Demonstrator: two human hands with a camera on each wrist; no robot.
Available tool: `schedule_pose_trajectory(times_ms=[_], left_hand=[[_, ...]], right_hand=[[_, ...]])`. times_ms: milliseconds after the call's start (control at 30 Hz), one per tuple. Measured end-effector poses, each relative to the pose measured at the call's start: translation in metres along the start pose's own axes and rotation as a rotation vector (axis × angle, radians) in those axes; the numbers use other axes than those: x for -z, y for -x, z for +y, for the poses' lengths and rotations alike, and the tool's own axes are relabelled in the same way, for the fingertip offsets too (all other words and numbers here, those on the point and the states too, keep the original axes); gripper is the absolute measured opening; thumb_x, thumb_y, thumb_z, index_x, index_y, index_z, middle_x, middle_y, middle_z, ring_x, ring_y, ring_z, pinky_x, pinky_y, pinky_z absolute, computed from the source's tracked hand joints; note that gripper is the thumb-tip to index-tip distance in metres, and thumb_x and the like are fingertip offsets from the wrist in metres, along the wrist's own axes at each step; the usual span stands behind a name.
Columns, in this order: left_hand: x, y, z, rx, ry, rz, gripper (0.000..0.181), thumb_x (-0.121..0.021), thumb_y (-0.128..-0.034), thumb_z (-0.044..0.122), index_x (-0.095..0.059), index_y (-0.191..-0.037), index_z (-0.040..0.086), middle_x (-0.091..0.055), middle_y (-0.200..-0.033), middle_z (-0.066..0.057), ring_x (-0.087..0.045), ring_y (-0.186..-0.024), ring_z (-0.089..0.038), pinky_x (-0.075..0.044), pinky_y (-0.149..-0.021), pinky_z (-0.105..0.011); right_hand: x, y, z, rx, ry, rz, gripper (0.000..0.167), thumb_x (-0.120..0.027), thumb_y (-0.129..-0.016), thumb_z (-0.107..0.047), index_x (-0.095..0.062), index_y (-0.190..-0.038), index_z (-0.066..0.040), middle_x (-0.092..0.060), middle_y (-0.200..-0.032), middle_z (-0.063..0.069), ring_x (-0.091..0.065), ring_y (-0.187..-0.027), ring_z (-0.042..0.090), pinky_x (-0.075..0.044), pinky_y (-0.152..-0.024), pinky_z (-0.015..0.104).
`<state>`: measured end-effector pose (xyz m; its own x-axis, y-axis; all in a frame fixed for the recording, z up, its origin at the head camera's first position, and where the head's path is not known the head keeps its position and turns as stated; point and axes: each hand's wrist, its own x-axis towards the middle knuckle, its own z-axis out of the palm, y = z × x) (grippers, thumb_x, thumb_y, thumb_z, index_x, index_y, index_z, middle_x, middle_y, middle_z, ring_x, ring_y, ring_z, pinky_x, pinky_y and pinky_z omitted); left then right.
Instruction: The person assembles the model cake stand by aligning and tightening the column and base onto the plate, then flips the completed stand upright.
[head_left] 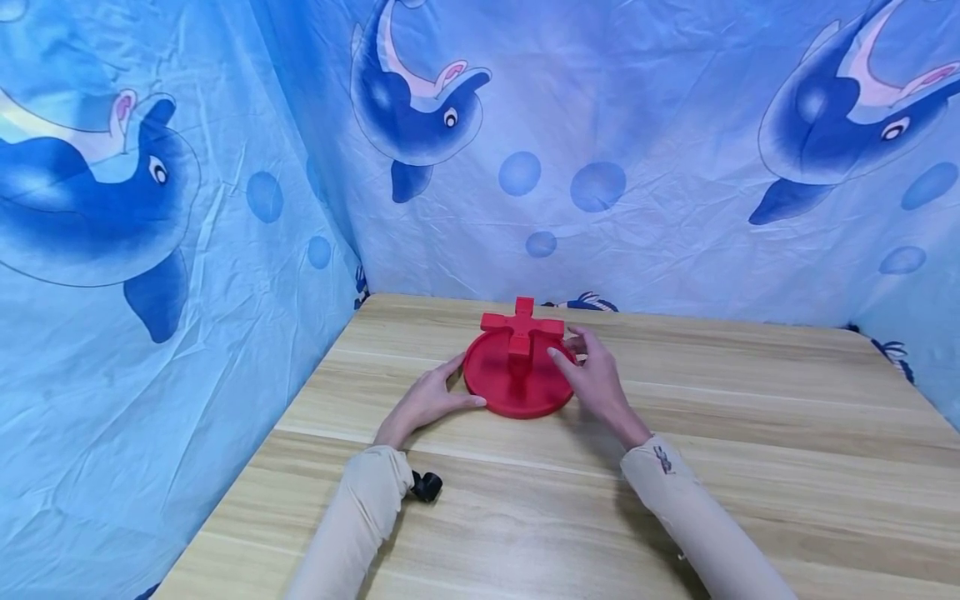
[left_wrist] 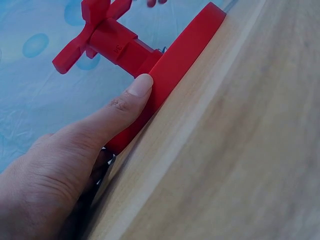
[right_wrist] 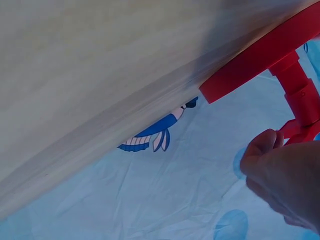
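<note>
A red stand with a round, low-rimmed base, an upright post and a cross-shaped top sits on the table. My left hand grips the base at its left edge. In the left wrist view that thumb lies against the rim, while the other fingers are hidden behind the base. My right hand is at the right side of the stand, beside one arm of the cross, fingers loosely bent. A gap shows between its fingertips and the cross in the left wrist view. The post carries a small "34".
The wooden table has a pale grain. Blue cloth printed with dolphins hangs behind it and along the left side. A small black device sits at my left cuff.
</note>
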<state>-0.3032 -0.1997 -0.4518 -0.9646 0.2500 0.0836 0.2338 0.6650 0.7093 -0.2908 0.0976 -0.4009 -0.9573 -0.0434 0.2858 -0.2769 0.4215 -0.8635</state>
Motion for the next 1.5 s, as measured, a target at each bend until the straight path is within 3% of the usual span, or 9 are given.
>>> schedule_pose_trajectory(times_ms=[100, 267, 733, 1067, 1500], left_hand=[[0.0, 0.0, 0.001, 0.0, 0.002, -0.002, 0.108, -0.084, -0.0765, 0.065, -0.035, -0.163, 0.023, -0.041, -0.162, -0.004, -0.037, -0.148, -0.027, -0.036, -0.116, -0.054], [0.0, 0.0, 0.002, 0.002, 0.002, -0.002, 0.108, -0.084, -0.0764, 0.065, -0.036, -0.163, 0.023, -0.041, -0.162, -0.004, -0.037, -0.148, -0.028, -0.037, -0.115, -0.054], [0.001, -0.001, -0.002, -0.011, -0.009, 0.003, 0.109, -0.082, -0.0754, 0.069, -0.035, -0.163, 0.024, -0.04, -0.162, -0.003, -0.038, -0.147, -0.028, -0.037, -0.115, -0.054], [0.001, -0.001, -0.002, -0.025, -0.007, 0.005, 0.11, -0.082, -0.0743, 0.07, -0.035, -0.163, 0.025, -0.041, -0.162, -0.002, -0.039, -0.147, -0.027, -0.037, -0.116, -0.053], [0.001, -0.002, -0.003, -0.022, -0.007, -0.001, 0.108, -0.082, -0.0759, 0.068, -0.035, -0.163, 0.026, -0.041, -0.162, -0.003, -0.038, -0.147, -0.026, -0.036, -0.116, -0.051]], right_hand=[[0.001, -0.005, 0.002, 0.016, -0.008, -0.045, 0.07, -0.07, -0.101, -0.021, -0.035, -0.16, -0.005, -0.053, -0.144, 0.02, -0.052, -0.132, 0.038, -0.051, -0.103, 0.053], [0.002, -0.012, 0.006, 0.051, -0.013, -0.09, 0.072, -0.067, -0.103, -0.018, -0.03, -0.163, -0.006, -0.048, -0.151, 0.018, -0.047, -0.137, 0.036, -0.048, -0.106, 0.053], [0.003, -0.015, 0.01, 0.156, -0.038, -0.018, 0.043, -0.07, -0.1, -0.011, -0.059, -0.141, -0.003, -0.065, -0.124, 0.016, -0.06, -0.114, 0.031, -0.054, -0.091, 0.043], [0.002, -0.011, 0.008, 0.151, -0.046, -0.026, 0.042, -0.073, -0.099, -0.015, -0.062, -0.138, -0.006, -0.065, -0.121, 0.013, -0.059, -0.111, 0.029, -0.053, -0.09, 0.043], [-0.002, 0.001, -0.001, 0.133, -0.043, -0.05, 0.045, -0.075, -0.097, -0.016, -0.062, -0.138, -0.003, -0.065, -0.119, 0.013, -0.059, -0.11, 0.03, -0.054, -0.086, 0.038]])
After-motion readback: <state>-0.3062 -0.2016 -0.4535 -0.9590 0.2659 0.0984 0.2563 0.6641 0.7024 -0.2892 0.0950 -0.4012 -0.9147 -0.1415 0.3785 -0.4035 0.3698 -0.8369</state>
